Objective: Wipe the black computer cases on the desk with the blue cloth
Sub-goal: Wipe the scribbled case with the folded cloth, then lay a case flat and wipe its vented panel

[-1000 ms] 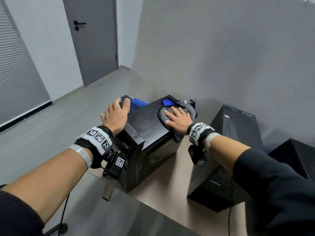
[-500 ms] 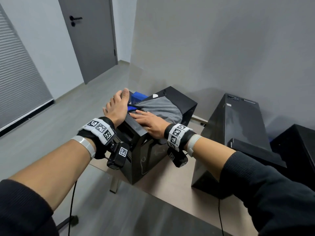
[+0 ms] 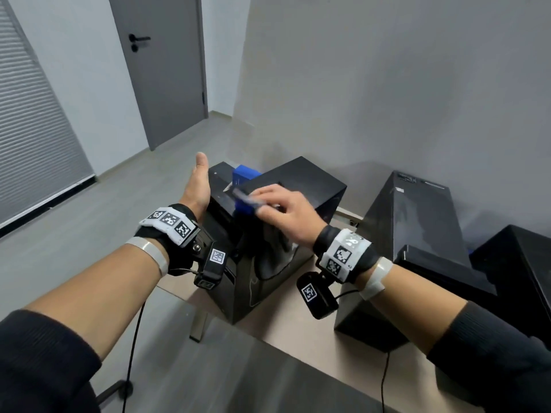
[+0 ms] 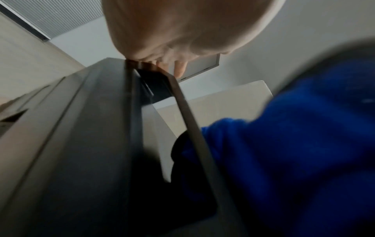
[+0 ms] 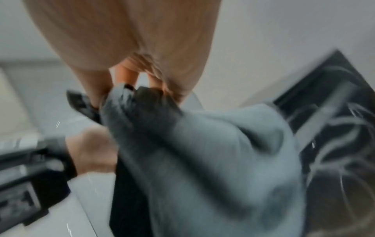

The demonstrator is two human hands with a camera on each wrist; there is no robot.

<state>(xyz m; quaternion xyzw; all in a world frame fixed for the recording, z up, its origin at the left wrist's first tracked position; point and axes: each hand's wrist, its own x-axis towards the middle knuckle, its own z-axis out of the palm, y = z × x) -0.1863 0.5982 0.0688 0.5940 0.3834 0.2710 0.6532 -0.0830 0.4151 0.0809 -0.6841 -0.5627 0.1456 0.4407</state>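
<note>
Reaching in from the right, the right hand (image 3: 286,213) is hovering over the near top edge of the case (image 3: 268,234) with its wrist raised and its knuckles up — its fingers (image 5: 123,75) are curling round a bunched fold of the cloth (image 3: 247,202), which is hanging down the case's front face, blue on one side and grey on the other in the wrist views. The hand is blurring in the head view. The left hand (image 3: 198,186) is standing on edge against the case's left top corner, thumb pointing up and away, its fingers straight and holding nothing; the left wrist view is showing the palm (image 4: 182,28) pressing the case's edge. The left forearm is running straight in from the lower left. The case is standing on the desk (image 3: 286,320), with two more black cases (image 3: 417,234) sitting to its right.
</note>
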